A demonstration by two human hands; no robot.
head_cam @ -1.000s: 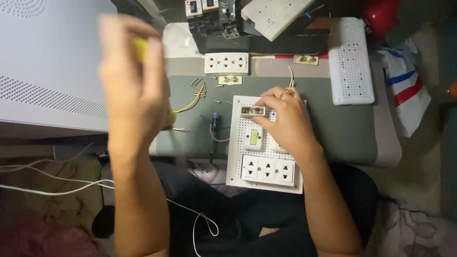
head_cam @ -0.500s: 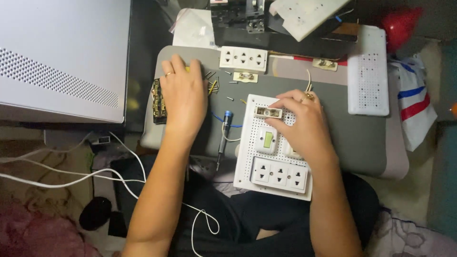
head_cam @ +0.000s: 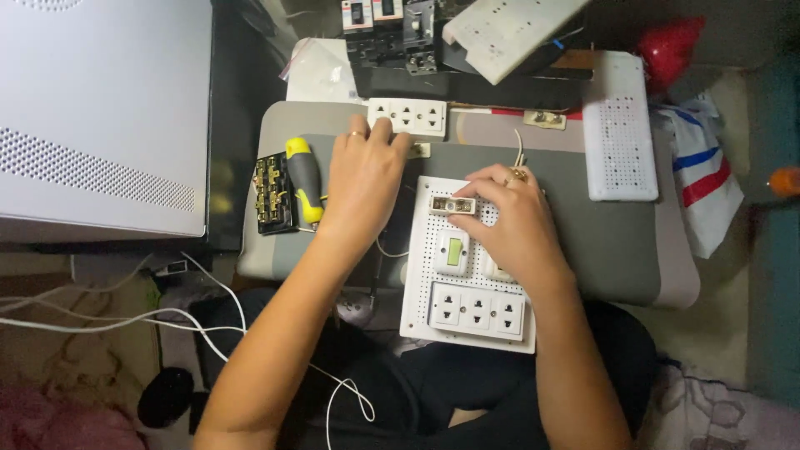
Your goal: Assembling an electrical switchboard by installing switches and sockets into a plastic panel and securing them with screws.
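My left hand [head_cam: 365, 177] lies palm down on the grey lap tray [head_cam: 617, 250], fingertips reaching a small cream part just below a loose white triple socket [head_cam: 407, 116]. What the fingers grip is hidden. A yellow-and-black screwdriver [head_cam: 304, 179] lies just left of that hand. My right hand [head_cam: 510, 227] rests on a white perforated board [head_cam: 421, 275] and pinches a small cream connector piece [head_cam: 453, 205] at the board's top. The board carries a white switch with a green window [head_cam: 452, 252] and a white triple socket [head_cam: 477, 311].
A black terminal block with brass screws [head_cam: 271, 192] sits at the tray's left edge. A white perforated cover [head_cam: 618, 125] lies at the right, black breakers [head_cam: 392, 33] and another white board [head_cam: 508, 29] at the back. A grey case [head_cam: 100, 117] fills the left; white cables [head_cam: 100, 321] trail below.
My left hand came down from in front of the camera, laid the yellow screwdriver on the tray's left side, then slid right toward the loose socket. My right hand stayed on the connector piece.
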